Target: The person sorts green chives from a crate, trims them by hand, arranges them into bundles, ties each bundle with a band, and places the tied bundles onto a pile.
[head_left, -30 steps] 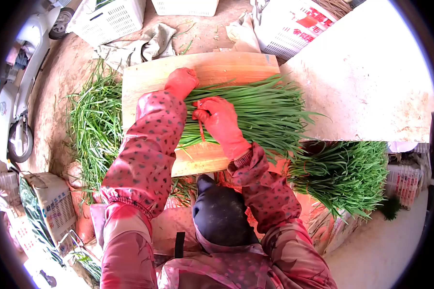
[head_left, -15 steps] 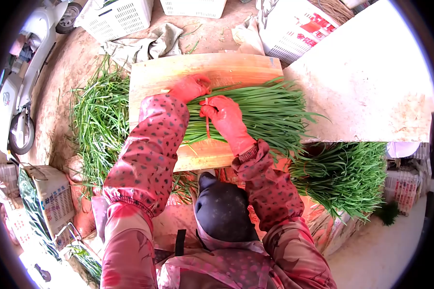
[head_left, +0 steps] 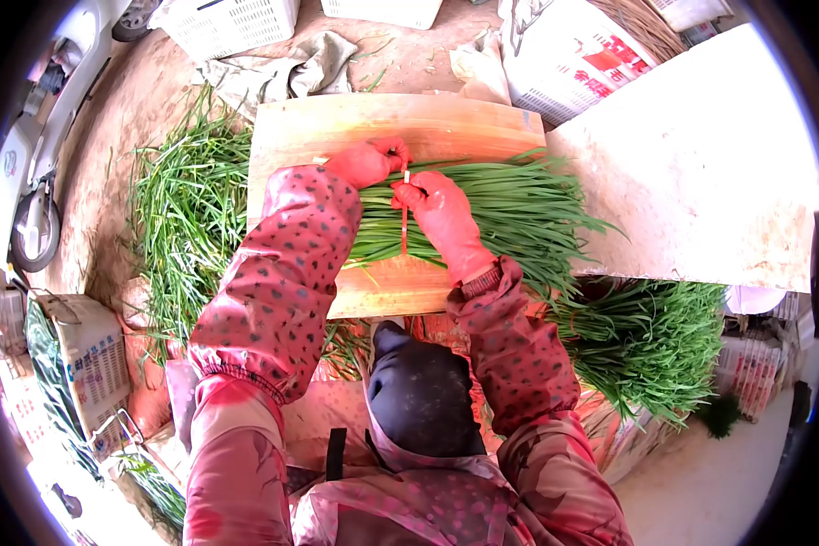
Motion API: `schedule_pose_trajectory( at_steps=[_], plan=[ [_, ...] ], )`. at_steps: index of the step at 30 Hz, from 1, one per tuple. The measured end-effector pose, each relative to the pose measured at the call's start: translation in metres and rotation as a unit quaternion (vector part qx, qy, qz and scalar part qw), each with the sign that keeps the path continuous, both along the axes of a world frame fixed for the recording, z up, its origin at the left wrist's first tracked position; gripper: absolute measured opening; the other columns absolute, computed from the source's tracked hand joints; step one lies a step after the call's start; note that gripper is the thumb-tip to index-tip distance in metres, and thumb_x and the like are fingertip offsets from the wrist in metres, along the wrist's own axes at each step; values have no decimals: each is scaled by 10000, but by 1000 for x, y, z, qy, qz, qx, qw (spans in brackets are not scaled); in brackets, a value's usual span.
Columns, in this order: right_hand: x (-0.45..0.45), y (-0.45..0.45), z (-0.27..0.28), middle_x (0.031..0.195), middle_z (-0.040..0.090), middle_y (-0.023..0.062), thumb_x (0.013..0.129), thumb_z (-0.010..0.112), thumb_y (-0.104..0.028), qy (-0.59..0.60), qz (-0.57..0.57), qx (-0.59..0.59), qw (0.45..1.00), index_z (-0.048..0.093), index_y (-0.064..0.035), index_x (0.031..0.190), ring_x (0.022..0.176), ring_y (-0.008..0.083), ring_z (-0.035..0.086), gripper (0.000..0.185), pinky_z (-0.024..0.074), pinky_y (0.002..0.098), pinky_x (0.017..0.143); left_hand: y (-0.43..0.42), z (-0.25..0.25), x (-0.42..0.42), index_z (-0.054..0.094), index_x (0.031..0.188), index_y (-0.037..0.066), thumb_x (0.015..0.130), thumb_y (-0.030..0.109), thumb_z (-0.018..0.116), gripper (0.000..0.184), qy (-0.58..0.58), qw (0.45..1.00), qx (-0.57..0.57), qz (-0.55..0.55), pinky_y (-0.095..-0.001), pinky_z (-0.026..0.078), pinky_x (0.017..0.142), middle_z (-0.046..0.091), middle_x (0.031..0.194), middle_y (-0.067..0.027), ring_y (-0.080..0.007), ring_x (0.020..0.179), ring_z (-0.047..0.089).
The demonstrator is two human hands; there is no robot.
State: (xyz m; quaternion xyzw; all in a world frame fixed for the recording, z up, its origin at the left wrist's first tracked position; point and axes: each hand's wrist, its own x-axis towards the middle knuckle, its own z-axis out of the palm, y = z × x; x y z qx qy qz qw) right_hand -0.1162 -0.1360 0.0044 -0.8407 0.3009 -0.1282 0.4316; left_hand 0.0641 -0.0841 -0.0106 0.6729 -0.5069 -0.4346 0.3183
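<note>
A bunch of long green garlic chives (head_left: pixel 510 200) lies across a wooden board (head_left: pixel 355 118). Around its stem end runs a thin red tie (head_left: pixel 404 232), with a pale piece near its upper part and one end hanging down over the board. My left hand (head_left: pixel 366 164), in a red rubber glove, is closed at the top of the tie, fingertips pinching it. Gloved the same way, my right hand (head_left: pixel 444 218) rests over the bunch with thumb and fingers closed on the tie. The exact grip of the fingertips is partly hidden.
Loose chives (head_left: pixel 187 218) are heaped left of the board. More bunches (head_left: pixel 655 341) lie at the lower right, under a pale tabletop (head_left: pixel 692 164). White plastic crates (head_left: pixel 232 32) and a cloth (head_left: pixel 291 73) are beyond the board. A scooter (head_left: pixel 41 182) stands far left.
Both hands have shifted slightly along the bunch, and the left fingertips have come to the top of the tie. The whole view has also moved slightly.
</note>
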Motion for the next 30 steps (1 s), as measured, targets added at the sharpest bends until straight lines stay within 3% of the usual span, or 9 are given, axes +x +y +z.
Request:
schedule_pose_trajectory(
  at_steps=[1,3,6,16,18,20,25,28,30],
  plan=[
    [2,-2,1,851,661,123,872,628,-257,21,-3,-4,1000,694,-38,851,809,274,640,230,479,360,710,0,-13,3,606,960,56,926,98,569,65,1,1000,-1,2,-298,437,941,635,1116,-56,-162,1046,575],
    [8,-5,1,842,666,126,863,634,-258,35,-16,12,999,688,-26,843,799,274,642,238,477,358,707,-3,-51,12,612,969,65,939,90,554,70,114,987,-109,-4,-296,440,920,634,1049,-31,-145,1017,571],
    [12,-8,5,821,678,133,848,644,-256,69,-25,51,996,681,-10,835,778,270,645,250,475,355,706,2,-43,12,611,976,68,948,82,540,78,122,985,-120,-3,-278,437,895,630,993,-14,-121,967,557],
    [15,-20,14,791,688,132,851,631,-251,107,50,79,990,695,6,854,763,231,646,264,475,335,732,3,-31,13,628,980,57,918,82,600,73,101,991,-75,-33,-259,441,855,629,930,6,-101,915,547],
    [16,-23,16,791,688,133,850,630,-245,108,66,85,988,699,3,862,763,230,644,258,474,333,735,2,-33,12,637,973,56,906,76,614,74,141,988,-61,-13,-256,448,833,634,927,3,-94,906,552],
    [16,-27,12,729,660,166,798,614,-266,83,100,69,989,709,-25,814,693,301,643,259,483,389,659,1,-37,12,645,974,55,901,75,619,80,136,988,-65,-10,-256,452,821,639,918,2,-93,894,555],
    [22,-35,10,711,653,174,784,609,-259,94,125,95,983,713,-28,781,702,309,649,253,489,388,666,2,-33,10,671,970,55,889,74,633,91,111,992,-58,12,-258,467,791,657,893,-2,-95,854,570],
    [25,-38,11,716,654,180,781,616,-272,114,146,82,979,720,-38,783,713,316,654,256,495,389,678,4,-29,7,679,968,54,881,73,642,96,190,980,-58,32,-260,472,785,665,887,-4,-99,835,579],
    [26,-38,18,744,674,74,855,622,-232,176,162,67,969,709,-9,860,719,132,585,239,460,302,697,7,-26,4,677,968,52,876,75,648,100,230,969,-78,46,-258,473,783,666,884,-2,-99,834,585]
  ],
)
